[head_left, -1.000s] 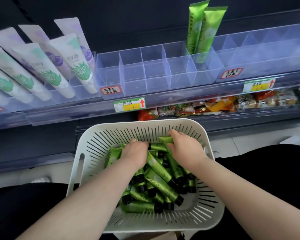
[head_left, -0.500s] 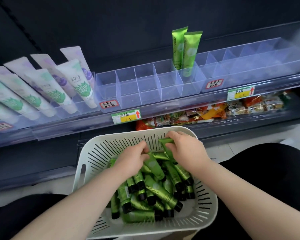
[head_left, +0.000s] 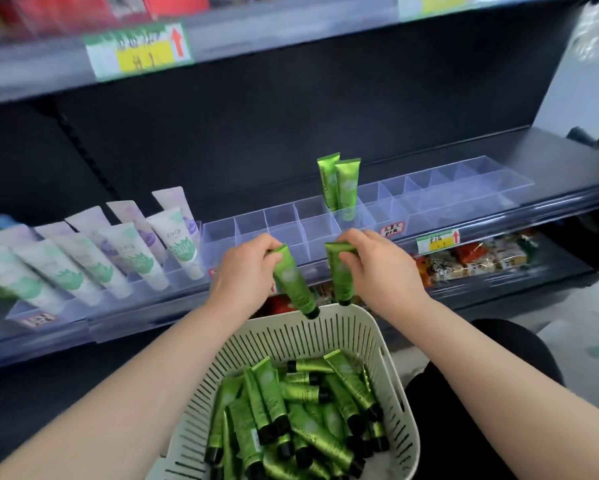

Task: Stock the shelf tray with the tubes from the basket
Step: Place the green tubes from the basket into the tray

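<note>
Both hands — left hand (head_left: 248,268), right hand (head_left: 374,263) — each gripped one green tube above the basket (head_left: 325,332); next, cap-down insertion into the shelf tray (head_left: 284,226).

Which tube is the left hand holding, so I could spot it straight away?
Above the white basket's far rim, two hands each grip a green tube. The left hand's tube is the one slanting, black cap lowest by the rim; the right hand's tube hangs nearly upright.

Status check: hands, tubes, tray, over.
Left hand and right hand each hold one green tube, caps down, above the basket. Two tubes stand in the tray; its near slots are open. Nothing blocking.
</note>
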Tool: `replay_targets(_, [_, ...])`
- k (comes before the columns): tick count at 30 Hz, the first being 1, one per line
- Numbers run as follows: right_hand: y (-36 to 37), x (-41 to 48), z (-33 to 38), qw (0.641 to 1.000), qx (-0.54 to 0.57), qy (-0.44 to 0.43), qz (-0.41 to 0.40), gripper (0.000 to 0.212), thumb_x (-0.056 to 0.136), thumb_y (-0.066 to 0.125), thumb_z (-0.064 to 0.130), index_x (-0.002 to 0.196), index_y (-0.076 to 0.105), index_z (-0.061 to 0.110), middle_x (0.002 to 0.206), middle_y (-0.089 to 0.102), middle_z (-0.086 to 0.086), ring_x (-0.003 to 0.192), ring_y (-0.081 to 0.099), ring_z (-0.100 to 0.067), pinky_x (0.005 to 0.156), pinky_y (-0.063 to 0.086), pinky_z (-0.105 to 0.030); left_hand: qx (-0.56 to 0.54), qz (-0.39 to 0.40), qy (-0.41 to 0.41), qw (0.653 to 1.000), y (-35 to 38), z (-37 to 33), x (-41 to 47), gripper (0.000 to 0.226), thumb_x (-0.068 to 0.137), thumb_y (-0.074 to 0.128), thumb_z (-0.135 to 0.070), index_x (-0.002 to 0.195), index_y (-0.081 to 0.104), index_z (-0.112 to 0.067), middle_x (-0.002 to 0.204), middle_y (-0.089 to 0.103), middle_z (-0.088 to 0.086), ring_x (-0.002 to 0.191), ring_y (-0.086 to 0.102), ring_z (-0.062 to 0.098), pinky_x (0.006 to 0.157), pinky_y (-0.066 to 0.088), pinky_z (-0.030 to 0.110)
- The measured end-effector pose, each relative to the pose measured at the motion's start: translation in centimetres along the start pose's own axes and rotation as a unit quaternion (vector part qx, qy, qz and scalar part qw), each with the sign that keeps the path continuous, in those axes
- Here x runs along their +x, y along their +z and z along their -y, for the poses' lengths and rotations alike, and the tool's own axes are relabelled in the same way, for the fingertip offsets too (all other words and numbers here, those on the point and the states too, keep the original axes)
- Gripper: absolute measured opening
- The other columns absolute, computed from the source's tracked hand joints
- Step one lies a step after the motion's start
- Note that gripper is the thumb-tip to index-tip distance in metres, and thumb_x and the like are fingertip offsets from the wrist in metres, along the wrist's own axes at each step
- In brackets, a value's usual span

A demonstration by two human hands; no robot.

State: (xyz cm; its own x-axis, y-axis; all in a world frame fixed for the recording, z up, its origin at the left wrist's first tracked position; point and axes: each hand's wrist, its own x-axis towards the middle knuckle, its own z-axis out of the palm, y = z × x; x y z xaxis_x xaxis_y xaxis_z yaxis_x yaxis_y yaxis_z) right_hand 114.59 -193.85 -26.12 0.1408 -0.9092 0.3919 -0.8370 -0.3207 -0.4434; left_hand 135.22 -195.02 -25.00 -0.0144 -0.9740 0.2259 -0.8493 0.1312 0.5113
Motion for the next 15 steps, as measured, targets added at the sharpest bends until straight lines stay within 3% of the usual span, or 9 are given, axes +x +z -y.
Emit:
replay_targets(4, [-3.0, 2.5, 0.7, 0.999, 0.0, -0.001, -0.043, 0.024, 0.097, 0.048, 0.025, 0.12, 0.055, 0.026, 0.109, 0.059, 0.003, 0.094, 0.058, -0.024, 0.069, 0.048, -0.038, -0.066, -0.074, 0.005, 0.995, -2.3, -2.5, 3.3, 0.017, 0.092, 0.055, -0.021, 0.086, 0.06, -0.036, 0.08, 0.062, -0.01, 0.083, 0.065, 0.026, 0.076, 0.055, 0.043])
replay_targets(8, [-4.9, 5.1, 1.1, 0.996, 0.004, 0.003, -0.084, 0.024, 0.098, 0.046, 0.026, 0.12, 0.054, 0.027, 0.109, 0.058, 0.005, 0.092, 0.057, -0.022, 0.064, 0.042, -0.034, -0.091, -0.134, 0.002, 0.987, -3.8, -4.7, 6.6, 0.018, 0.09, 0.055, -0.015, 0.087, 0.063, -0.03, 0.087, 0.064, -0.003, 0.083, 0.065, 0.025, 0.076, 0.056, 0.043])
replay_targets(10, [-5.3, 6.4, 1.0, 0.995, 0.008, 0.0, -0.098, 0.023, 0.098, 0.046, 0.025, 0.12, 0.053, 0.027, 0.107, 0.058, 0.004, 0.091, 0.056, -0.022, 0.064, 0.045, -0.034, -0.082, -0.147, -0.003, 0.986, -4.0, -5.4, 8.0, 0.017, 0.092, 0.053, -0.015, 0.091, 0.065, -0.028, 0.09, 0.064, -0.002, 0.082, 0.063, 0.023, 0.074, 0.055, 0.039])
replay_targets(13, [-4.9, 7.9, 0.7, 0.995, 0.014, -0.018, -0.094, 0.021, 0.098, 0.046, 0.023, 0.118, 0.054, 0.026, 0.104, 0.058, 0.003, 0.088, 0.056, -0.021, 0.067, 0.051, -0.039, -0.032, -0.16, -0.004, 0.987, -3.5, -6.3, 9.6, 0.018, 0.095, 0.05, -0.015, 0.099, 0.066, -0.022, 0.092, 0.061, -0.002, 0.083, 0.053, 0.018, 0.069, 0.041, 0.03])
replay_targets(15, [-4.4, 8.8, 0.3, 0.996, 0.013, -0.024, -0.09, 0.02, 0.098, 0.046, 0.023, 0.117, 0.054, 0.026, 0.101, 0.057, 0.003, 0.089, 0.055, -0.02, 0.067, 0.051, -0.038, -0.01, -0.163, 0.001, 0.986, -3.0, -6.5, 10.8, 0.019, 0.095, 0.049, -0.014, 0.102, 0.066, -0.02, 0.094, 0.06, -0.001, 0.086, 0.051, 0.02, 0.071, 0.041, 0.032])
